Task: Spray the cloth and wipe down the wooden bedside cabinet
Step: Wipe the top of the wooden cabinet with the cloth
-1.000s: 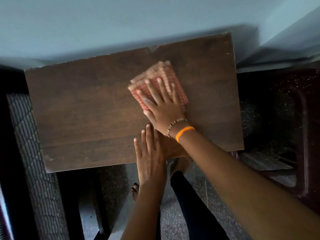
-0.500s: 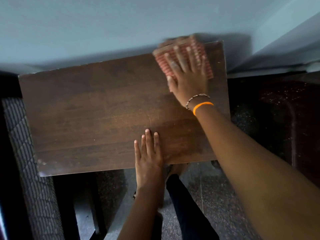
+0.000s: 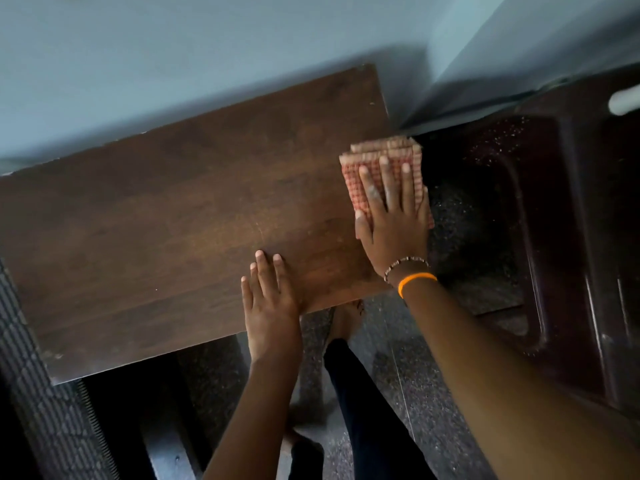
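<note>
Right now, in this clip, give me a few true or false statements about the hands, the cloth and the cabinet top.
1. The right hand presses flat on the checked cloth. True.
2. The cloth lies at the cabinet top's left edge. False: it overhangs the right edge.
3. The left hand rests flat near the front edge. True.
4. A spray bottle stands on the top. False: none is visible.
5. The orange band is on the left wrist. False: right wrist.

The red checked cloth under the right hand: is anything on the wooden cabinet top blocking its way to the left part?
Nothing visible does; only the left hand rests flat near the front edge.
</note>
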Demonstrator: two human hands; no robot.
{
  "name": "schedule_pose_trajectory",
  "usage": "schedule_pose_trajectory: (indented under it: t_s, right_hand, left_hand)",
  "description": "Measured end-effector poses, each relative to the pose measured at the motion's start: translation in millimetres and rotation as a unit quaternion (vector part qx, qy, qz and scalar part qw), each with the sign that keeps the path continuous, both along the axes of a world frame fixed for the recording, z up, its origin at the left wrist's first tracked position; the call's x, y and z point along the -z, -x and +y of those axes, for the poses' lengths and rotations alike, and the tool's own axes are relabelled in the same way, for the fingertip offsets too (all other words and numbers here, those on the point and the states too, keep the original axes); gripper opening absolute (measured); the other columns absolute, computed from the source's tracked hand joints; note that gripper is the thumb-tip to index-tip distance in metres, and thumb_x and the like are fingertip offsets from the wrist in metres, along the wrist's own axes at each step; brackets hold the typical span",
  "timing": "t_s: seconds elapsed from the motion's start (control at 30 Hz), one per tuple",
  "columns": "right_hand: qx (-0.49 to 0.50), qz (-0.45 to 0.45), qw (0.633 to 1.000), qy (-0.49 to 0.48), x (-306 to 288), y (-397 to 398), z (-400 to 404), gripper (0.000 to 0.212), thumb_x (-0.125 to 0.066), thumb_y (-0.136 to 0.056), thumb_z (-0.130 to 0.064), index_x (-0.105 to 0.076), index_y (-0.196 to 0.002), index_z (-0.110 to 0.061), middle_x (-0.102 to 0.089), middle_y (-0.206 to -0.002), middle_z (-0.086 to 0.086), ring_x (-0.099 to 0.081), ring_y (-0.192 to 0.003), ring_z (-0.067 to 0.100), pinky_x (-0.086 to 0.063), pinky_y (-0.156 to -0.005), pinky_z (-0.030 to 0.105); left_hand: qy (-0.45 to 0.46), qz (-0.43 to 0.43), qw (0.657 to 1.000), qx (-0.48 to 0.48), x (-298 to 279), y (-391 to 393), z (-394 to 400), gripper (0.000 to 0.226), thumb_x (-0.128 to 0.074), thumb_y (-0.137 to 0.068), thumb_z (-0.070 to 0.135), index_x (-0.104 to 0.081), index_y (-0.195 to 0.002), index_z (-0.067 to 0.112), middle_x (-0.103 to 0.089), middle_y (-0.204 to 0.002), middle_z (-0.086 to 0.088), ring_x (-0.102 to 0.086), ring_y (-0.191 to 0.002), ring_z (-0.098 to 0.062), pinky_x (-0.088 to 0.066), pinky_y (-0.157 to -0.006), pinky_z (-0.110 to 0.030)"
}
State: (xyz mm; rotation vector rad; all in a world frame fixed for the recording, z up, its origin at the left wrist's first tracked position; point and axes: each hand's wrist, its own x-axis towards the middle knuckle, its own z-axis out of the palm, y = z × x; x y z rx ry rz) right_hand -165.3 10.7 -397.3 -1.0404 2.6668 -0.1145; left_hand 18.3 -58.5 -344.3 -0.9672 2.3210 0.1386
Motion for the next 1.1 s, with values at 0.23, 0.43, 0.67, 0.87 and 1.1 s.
schedule_pose_trajectory:
  t_s: [0.23, 0.43, 0.67, 0.87, 1.1]
  right_hand:
    - [0.028, -0.014, 0.998, -0.045, -2, -67, 79, 0.061, -0.027, -0.09, -0.042, -0.013, -0.147, -0.028, -0.01, -0.157, 0.005, -0.004, -0.144, 0.031, -0.012, -0.113, 0.058]
    - [0.022, -0.034, 0.997, -0.07, -11, -101, 53, 0.065, -0.019, -0.086, -0.043, -0.011, -0.148, -0.025, -0.006, -0.158, 0.008, -0.002, -0.144, 0.037, -0.004, -0.111, 0.062]
    - [-0.064, -0.036, 0.997, -0.028, -7, -210, -24, 0.064, -0.031, -0.084, -0.041, -0.021, -0.146, -0.027, -0.019, -0.156, 0.007, -0.016, -0.143, 0.035, -0.016, -0.109, 0.062]
    - [-0.119, -0.068, 0.991, -0.003, -3, -312, -89, 0.066, -0.022, -0.084, -0.045, -0.009, -0.147, -0.033, -0.004, -0.159, -0.001, 0.0, -0.146, 0.028, -0.003, -0.112, 0.055]
    - [-0.218, -0.025, 0.975, 0.022, 3, -405, -148, 0.072, -0.047, -0.088, -0.026, -0.007, -0.147, -0.035, -0.002, -0.159, -0.004, 0.003, -0.146, 0.027, -0.003, -0.113, 0.052]
  left_hand:
    - [-0.009, 0.089, 0.996, 0.03, 5, -19, -11, 0.105, -0.085, -0.06, 0.032, -0.029, -0.143, 0.001, -0.031, -0.146, -0.027, -0.034, -0.134, -0.039, -0.018, -0.111, -0.052]
    - [0.022, 0.15, 0.988, -0.013, 4, -81, -6, 0.095, -0.074, -0.074, 0.032, -0.02, -0.146, 0.003, -0.026, -0.151, -0.019, -0.024, -0.14, -0.035, -0.015, -0.112, -0.051]
    - [0.035, 0.157, 0.972, -0.174, 8, -195, -21, 0.096, -0.075, -0.069, 0.021, -0.02, -0.146, 0.001, -0.019, -0.152, -0.022, -0.02, -0.14, -0.038, -0.017, -0.111, -0.055]
    - [0.046, 0.175, 0.949, -0.259, 12, -297, -50, 0.089, -0.068, -0.077, 0.017, -0.015, -0.147, 0.004, -0.011, -0.155, -0.019, -0.011, -0.143, -0.034, -0.01, -0.114, -0.051]
    - [0.042, 0.221, 0.933, -0.281, 34, -371, -79, 0.084, -0.06, -0.083, 0.016, -0.008, -0.148, 0.006, -0.026, -0.151, -0.015, -0.023, -0.14, -0.029, -0.019, -0.115, -0.045]
